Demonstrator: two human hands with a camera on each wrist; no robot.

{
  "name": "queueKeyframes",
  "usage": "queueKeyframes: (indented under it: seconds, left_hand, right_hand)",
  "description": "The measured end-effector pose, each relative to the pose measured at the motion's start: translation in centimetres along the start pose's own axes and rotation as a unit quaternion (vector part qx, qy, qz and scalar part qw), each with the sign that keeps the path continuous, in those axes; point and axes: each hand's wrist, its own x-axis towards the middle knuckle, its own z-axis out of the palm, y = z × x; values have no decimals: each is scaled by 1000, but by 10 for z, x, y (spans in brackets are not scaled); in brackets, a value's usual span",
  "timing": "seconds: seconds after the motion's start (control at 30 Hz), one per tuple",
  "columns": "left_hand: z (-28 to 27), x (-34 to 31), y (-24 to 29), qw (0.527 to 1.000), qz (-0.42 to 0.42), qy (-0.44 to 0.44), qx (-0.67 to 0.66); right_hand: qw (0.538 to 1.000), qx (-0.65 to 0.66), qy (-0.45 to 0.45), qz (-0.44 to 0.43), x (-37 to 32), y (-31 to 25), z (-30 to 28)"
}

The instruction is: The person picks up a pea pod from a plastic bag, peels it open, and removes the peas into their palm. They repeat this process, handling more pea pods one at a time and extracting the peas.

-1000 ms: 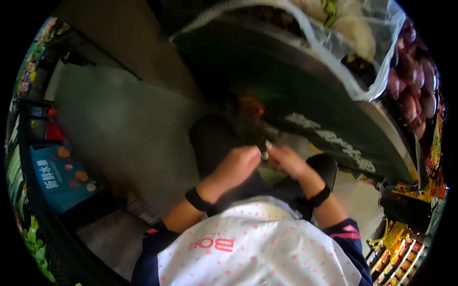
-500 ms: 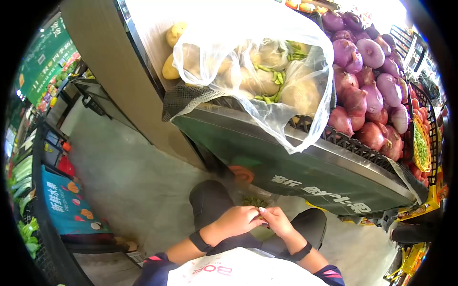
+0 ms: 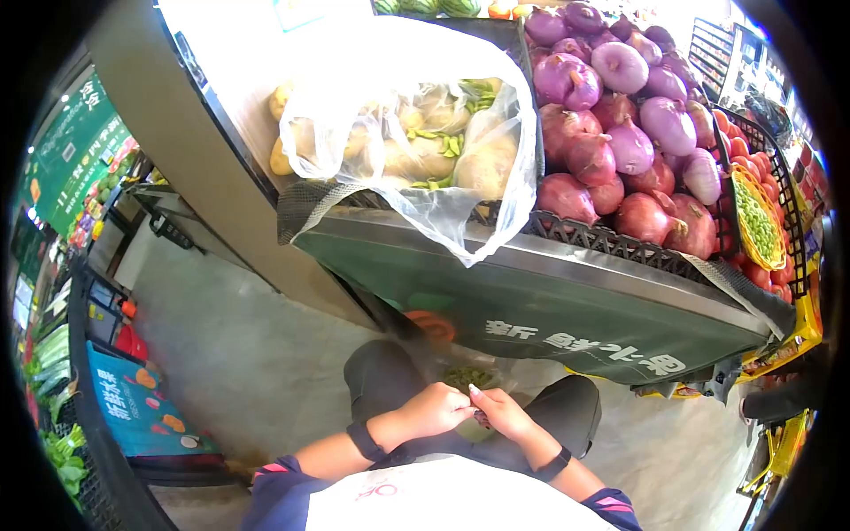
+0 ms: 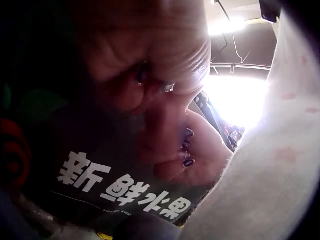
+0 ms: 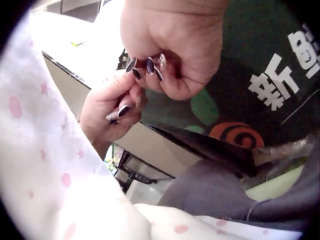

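Above the person's lap, the left hand [image 3: 434, 409] and the right hand [image 3: 500, 412] meet at their fingertips. In the right wrist view the right hand [image 5: 175, 52] has its fingers curled in, dark and glittery nails showing, against the thumb and fingers of the left hand [image 5: 110, 107]. The fingers pinch together; what sits between them is hidden, and I cannot tell its kind. Just beyond the hands, a heap of small green pieces [image 3: 465, 376] lies low between the knees, and a pale green surface [image 5: 272, 185] shows near the legs.
A display stand with a dark green front [image 3: 443, 296] rises close ahead. On top are a clear plastic bag [image 3: 478, 232] over potatoes and green pods [image 3: 436, 142], and heaped purple onions [image 3: 630, 146]. A blue printed panel [image 3: 142, 403] stands left; a yellow basket [image 3: 788, 451] is at right.
The head view has swung up toward the stand, then slightly right. The hands stay together above the lap; a small pale-green spot seen between them a second ago is now hidden.
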Motion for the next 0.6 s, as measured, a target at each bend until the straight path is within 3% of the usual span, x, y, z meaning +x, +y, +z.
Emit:
queueKeyframes:
  seconds: [0.2, 0.33, 0.43, 0.6]
  left_hand:
    - [11, -6, -6, 996, 24, 10, -82]
    - [11, -9, -10, 996, 18, -16, -84]
    - [10, -10, -10, 991, 74, -3, -114]
    - [9, -10, -19, 984, 97, -29, -145]
  right_hand:
    - [991, 125, -27, 30, -2, 14, 3]
    - [989, 139, -25, 39, -4, 16, 8]
    - [989, 131, -19, 70, -8, 10, 13]
    - [970, 197, -90, 110, -13, -1, 12]
